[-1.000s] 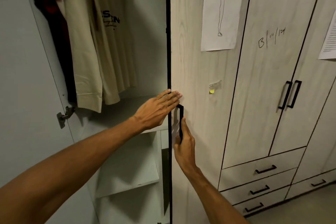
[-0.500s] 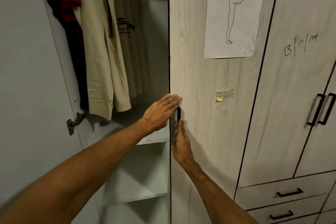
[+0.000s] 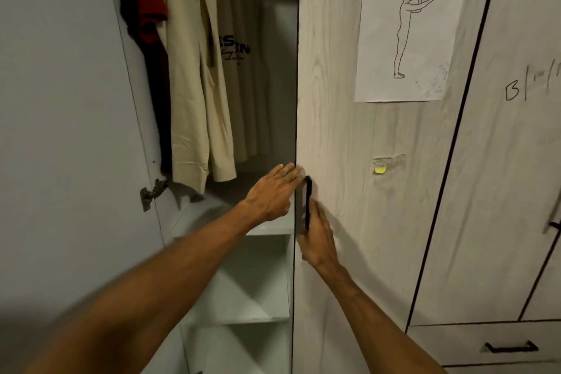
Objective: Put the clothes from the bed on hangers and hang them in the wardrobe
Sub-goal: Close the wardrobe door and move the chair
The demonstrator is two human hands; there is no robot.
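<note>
Inside the open wardrobe hang a red shirt, a beige shirt and a beige T-shirt with a dark print. My left hand lies with straight fingers against the free edge of the wood-grain wardrobe door. Just below it, my right hand holds the black door handle, one finger stretched up beside it. No bed, loose clothes or spare hangers are in view.
The wardrobe's left door stands open, its hinge showing. White shelves sit below the hanging clothes. A paper drawing and a taped yellow scrap are on the door. Drawers lie at lower right.
My view has moved closer and to the left. Both hands stay on the door's edge and handle, and the handle now shows more edge-on.
</note>
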